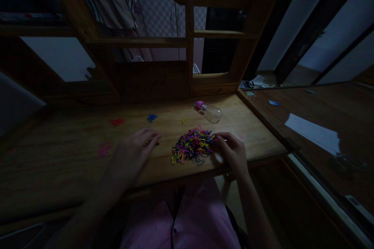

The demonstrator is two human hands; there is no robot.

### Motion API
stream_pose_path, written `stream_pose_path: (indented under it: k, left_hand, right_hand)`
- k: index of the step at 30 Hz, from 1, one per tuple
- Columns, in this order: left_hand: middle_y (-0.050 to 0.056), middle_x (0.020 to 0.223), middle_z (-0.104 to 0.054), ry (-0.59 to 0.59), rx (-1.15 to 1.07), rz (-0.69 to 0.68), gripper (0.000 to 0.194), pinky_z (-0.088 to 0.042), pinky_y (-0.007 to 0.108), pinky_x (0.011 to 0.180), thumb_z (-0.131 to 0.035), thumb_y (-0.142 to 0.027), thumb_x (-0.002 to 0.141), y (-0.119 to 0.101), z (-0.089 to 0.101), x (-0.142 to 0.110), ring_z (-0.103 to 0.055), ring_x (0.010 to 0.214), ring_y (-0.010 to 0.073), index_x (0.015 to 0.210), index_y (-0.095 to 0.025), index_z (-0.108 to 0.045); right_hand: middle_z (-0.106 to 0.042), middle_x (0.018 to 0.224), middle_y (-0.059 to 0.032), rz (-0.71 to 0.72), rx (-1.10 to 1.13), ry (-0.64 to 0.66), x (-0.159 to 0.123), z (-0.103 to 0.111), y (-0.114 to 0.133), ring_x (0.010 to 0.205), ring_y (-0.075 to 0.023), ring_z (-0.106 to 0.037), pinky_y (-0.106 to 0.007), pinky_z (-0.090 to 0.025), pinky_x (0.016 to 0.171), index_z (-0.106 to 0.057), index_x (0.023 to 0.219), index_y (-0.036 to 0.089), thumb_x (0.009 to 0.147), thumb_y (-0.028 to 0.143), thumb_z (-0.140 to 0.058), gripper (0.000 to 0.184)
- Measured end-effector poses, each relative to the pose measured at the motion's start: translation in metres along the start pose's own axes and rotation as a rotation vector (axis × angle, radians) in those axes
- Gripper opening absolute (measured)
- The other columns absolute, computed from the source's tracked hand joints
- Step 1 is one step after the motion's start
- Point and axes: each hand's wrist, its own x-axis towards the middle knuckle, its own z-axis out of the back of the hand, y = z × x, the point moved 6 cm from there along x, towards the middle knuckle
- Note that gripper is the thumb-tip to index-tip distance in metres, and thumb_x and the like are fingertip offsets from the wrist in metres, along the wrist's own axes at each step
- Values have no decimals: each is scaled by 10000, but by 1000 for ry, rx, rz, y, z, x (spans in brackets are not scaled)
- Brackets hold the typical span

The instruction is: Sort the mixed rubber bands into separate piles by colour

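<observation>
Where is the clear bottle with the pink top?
In the head view, the bottle lies on the desk, right of centre, just beyond the colourful pile.

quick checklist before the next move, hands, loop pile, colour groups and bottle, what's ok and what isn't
1. Right hand at the mixed pile: ok, fingertips at its right edge.
2. Left hand apart from the pile: ok, there is bare wood between them.
3. Left hand's hold: cannot tell; something small and dark shows at the fingertips, but the hand is blurred.
4. Red group, blue group and yellow group separate: ok, with gaps between.
5. Bottle upright: not ok, it lies on its side behind the pile.
</observation>
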Motion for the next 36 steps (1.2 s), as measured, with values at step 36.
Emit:
stream_pose_path:
  k: [36]
  left_hand:
    - [-7, 901, -771, 37, -241, 277, 235, -532, 303, 799, -638, -245, 841, -11, -63, -16, -722, 863, 204, 1074, -259, -663]
  right_hand:
    - [-741, 919, -46, 6, -36, 0, -2, -2, 0, 845, -212, -690, -309, -541, 746, -727, 933, 209, 881, 387, -616, 216]
